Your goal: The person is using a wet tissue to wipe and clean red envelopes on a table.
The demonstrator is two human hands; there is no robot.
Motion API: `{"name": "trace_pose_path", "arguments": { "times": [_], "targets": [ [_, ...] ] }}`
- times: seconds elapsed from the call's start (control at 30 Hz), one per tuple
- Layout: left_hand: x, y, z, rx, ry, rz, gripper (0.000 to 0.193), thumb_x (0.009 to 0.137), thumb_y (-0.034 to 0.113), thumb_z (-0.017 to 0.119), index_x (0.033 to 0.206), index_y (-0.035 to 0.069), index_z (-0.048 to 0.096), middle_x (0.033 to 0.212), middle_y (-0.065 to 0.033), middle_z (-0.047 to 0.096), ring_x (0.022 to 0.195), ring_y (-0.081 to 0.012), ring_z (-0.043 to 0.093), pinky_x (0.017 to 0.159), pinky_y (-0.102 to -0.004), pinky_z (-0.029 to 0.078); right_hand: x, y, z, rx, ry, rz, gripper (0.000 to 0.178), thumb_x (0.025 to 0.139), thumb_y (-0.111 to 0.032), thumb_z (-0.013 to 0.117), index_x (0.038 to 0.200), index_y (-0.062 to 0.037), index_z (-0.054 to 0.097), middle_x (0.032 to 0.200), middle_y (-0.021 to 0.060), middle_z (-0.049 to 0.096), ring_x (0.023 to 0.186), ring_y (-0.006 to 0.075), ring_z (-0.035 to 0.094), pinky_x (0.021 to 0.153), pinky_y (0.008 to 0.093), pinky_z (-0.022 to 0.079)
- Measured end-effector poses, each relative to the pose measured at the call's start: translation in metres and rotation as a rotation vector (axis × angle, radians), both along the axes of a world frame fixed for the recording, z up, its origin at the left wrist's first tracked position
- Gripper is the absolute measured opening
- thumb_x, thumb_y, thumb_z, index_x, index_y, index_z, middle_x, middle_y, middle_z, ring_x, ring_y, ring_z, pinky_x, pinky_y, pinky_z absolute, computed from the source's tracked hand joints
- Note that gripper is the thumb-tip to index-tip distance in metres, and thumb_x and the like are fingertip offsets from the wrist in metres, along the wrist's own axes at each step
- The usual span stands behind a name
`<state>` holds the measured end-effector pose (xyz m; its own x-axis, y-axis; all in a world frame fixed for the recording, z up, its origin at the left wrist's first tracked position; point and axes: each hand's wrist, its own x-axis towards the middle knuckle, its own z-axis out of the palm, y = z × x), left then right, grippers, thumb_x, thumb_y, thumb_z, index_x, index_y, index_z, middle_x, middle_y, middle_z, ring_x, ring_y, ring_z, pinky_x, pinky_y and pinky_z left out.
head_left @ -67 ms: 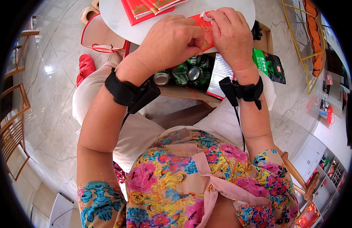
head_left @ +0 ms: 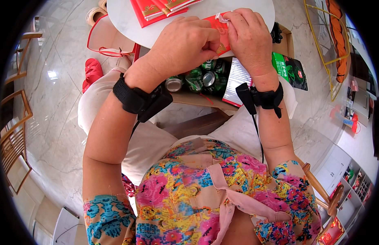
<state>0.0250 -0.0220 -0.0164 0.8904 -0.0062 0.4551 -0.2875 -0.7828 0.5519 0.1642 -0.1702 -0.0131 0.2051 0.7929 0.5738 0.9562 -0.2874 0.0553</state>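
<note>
Unmoved since the earlier frame: red packet (head_left: 224, 38), at near edge of white table (head_left: 148, 36). Right hand (head_left: 248, 38) pinches crumpled white scrap (head_left: 221, 17) over it; left hand (head_left: 187, 43) curls at its left side, hold unclear.

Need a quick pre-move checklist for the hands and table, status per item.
1. Right hand at the red packet: ok, fingers at its upper right.
2. Left hand gripping the packet: cannot tell; fingers are curled over it, contact hidden.
3. Red packet unobstructed: not ok, both hands cover parts, and a crumpled white scrap sits at its top by the right fingertips.
4. Red-and-gold stack on the white table: ok.
5. Black wrist straps worn on both wrists: ok.
6. Green cans inside the cardboard box: ok.
</note>
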Motion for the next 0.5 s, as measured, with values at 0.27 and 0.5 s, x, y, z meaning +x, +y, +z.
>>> {"name": "trace_pose_path", "arguments": {
  "times": [0.27, 0.5],
  "targets": [
    [0.0005, 0.0004, -0.0006, 0.011, -0.010, -0.001, 0.021, 0.070, 0.011, 0.083, 0.080, 0.009, 0.064, 0.078, -0.0041, 0.061, 0.078, -0.0249, 0.061, 0.068, -0.0392, 0.049, 0.0009, 0.0003, -0.0001, 0.004, -0.001, 0.002, 0.014, 0.086, -0.009, 0.069, 0.100, -0.0121, 0.069, 0.100, 0.0036, 0.064, 0.092, 0.0251, 0.063, 0.081, 0.0358, 0.055],
    [0.0002, 0.0006, -0.0002, 0.016, -0.004, 0.001, 0.021, 0.071, 0.012, 0.084, 0.079, 0.010, 0.064, 0.077, -0.0039, 0.061, 0.077, -0.0245, 0.061, 0.068, -0.0390, 0.049, 0.0002, 0.0000, 0.0001, -0.005, 0.002, -0.007, 0.014, 0.087, -0.009, 0.069, 0.101, -0.0121, 0.069, 0.100, 0.0038, 0.064, 0.092, 0.0251, 0.063, 0.081, 0.0358, 0.055]
  ]
}}
